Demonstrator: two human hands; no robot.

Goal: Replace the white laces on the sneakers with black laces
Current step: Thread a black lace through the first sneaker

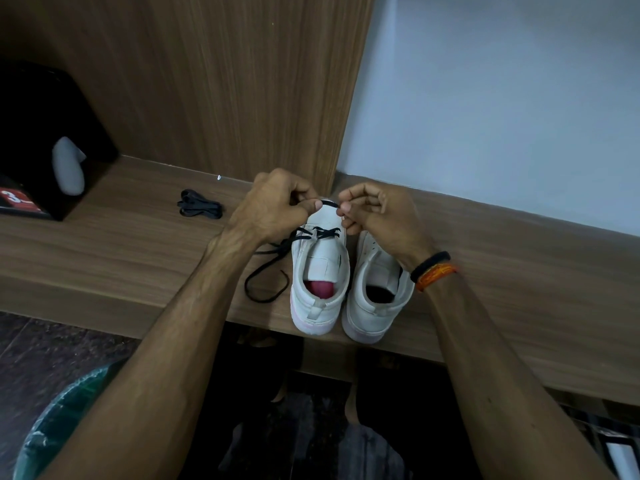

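Two white sneakers stand side by side on a wooden shelf (138, 244), heels toward me. The left sneaker (318, 282) carries a black lace (320, 233) through its upper eyelets, and one loose end loops on the shelf to its left. My left hand (273, 206) and my right hand (374, 213) each pinch the lace above the toe, stretching a short span between them. The right sneaker (377, 292) shows no lace. A second black lace (200, 204) lies bundled on the shelf, left of my hands.
A black box (41, 140) with a grey object (68, 166) against it sits at the shelf's far left. A wooden panel (225, 81) and a pale wall (502, 98) rise behind. Dark floor and a green object (62, 410) lie below the shelf edge.
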